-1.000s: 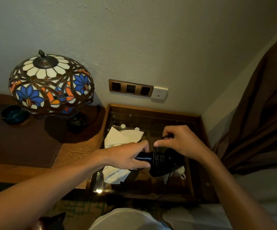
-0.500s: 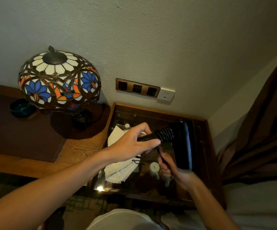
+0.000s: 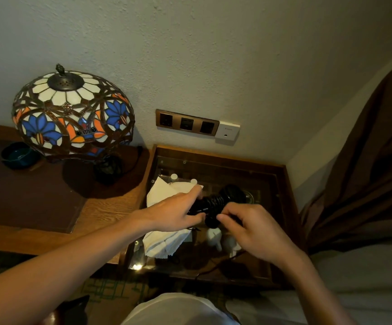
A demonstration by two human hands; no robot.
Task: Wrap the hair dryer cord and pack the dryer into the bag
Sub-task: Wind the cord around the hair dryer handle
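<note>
A black hair dryer [image 3: 231, 195] hangs over the glass-topped side table [image 3: 281, 184]. Its handle [image 3: 210, 204] has black cord wound around it in tight turns. My left hand [image 3: 173, 213] grips the handle's left end. My right hand [image 3: 249, 227] pinches the cord at the handle's lower right, fingers closed on it. A loose length of cord [image 3: 216, 268] trails down across the table's front. A white cloth bag [image 3: 164, 216] lies on the glass under my left hand, partly hidden by it. The dryer's nozzle end is hidden.
A stained-glass lamp [image 3: 73, 113] stands on the wooden desk [image 3: 110, 205] at left, with a dark bowl [image 3: 19, 154] beside it. Wall sockets [image 3: 186, 123] sit above the table. A brown curtain [image 3: 366, 174] hangs at right. Small white objects [image 3: 213, 236] lie on the glass.
The dryer has turned, so its body now points away to the upper right. My right hand has come up from beneath the handle and now pinches the cord beside it.
</note>
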